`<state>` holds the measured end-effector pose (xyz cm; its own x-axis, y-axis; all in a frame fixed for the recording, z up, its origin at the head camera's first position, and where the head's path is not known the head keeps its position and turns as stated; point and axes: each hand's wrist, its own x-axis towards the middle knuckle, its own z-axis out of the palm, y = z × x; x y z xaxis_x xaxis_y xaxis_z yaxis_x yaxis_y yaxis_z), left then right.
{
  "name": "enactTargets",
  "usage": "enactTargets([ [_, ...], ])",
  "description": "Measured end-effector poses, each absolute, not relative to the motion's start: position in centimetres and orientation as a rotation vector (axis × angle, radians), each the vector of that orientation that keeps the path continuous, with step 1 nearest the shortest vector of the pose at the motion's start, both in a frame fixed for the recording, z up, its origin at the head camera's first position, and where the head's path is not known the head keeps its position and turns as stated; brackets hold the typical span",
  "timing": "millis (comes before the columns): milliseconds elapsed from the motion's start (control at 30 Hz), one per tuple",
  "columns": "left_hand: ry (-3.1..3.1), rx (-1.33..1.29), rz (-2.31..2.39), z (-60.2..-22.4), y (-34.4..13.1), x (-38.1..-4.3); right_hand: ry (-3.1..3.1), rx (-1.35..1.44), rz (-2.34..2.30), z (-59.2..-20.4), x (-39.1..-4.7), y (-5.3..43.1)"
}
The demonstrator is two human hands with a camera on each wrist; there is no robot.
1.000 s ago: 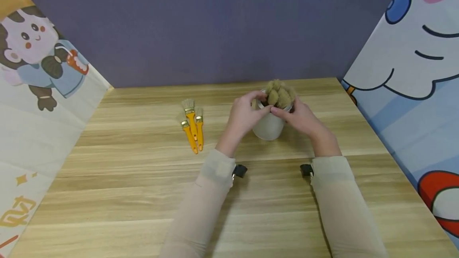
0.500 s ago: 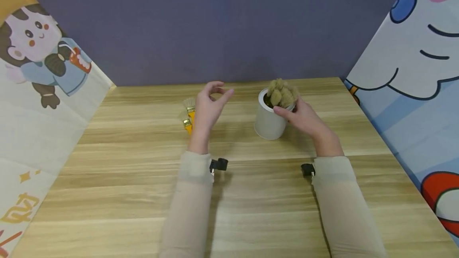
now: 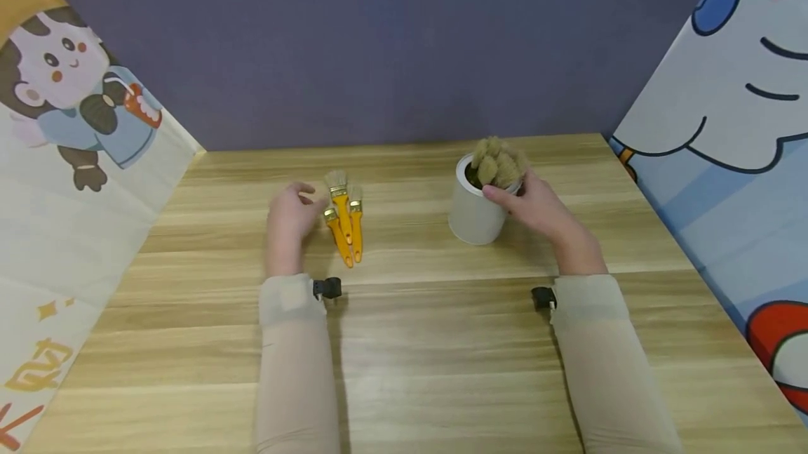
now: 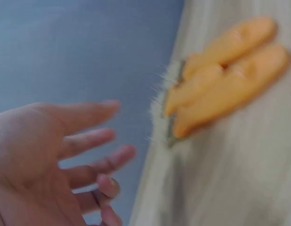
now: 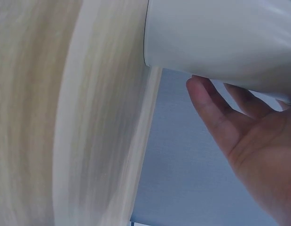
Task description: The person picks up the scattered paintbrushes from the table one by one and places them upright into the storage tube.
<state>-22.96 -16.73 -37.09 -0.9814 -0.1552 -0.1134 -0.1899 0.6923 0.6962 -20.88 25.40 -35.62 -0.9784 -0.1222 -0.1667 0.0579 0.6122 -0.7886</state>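
At the right of the head view a white pot [image 3: 475, 214] stands upright on the table, tan fuzzy tufts [image 3: 495, 161] bunched in its mouth. My right hand [image 3: 544, 210] holds it at the rim, thumb on the near side. In the right wrist view, fingers [image 5: 204, 96] lie against the smooth pot wall [image 5: 220, 42]. Three paintbrushes [image 3: 341, 219] with orange handles and pale bristles lie grouped left of centre. My left hand [image 3: 293, 212] is just left of them, thumb close to the smallest brush. The left wrist view shows its fingers loose and holding nothing.
The wood-grain table [image 3: 410, 342] runs back to a dark purple-grey wall [image 3: 391, 47]. Cartoon-printed panels flank it, the left panel [image 3: 95, 229] and the right panel [image 3: 745, 180]. A small black wrist camera [image 3: 327, 288] sits on the left cuff, and another [image 3: 543, 297] on the right.
My left hand has left the pot and moved left, passing over the paintbrushes to their left side. The right hand has stayed at the pot.
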Motion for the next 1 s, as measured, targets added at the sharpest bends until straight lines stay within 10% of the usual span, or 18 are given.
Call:
enactTargets([
  [1000,2.672,-0.163,0.824,-38.9,-18.1,-24.9,2.637,-0.042,-1.258,-35.3,-20.7,25.5],
])
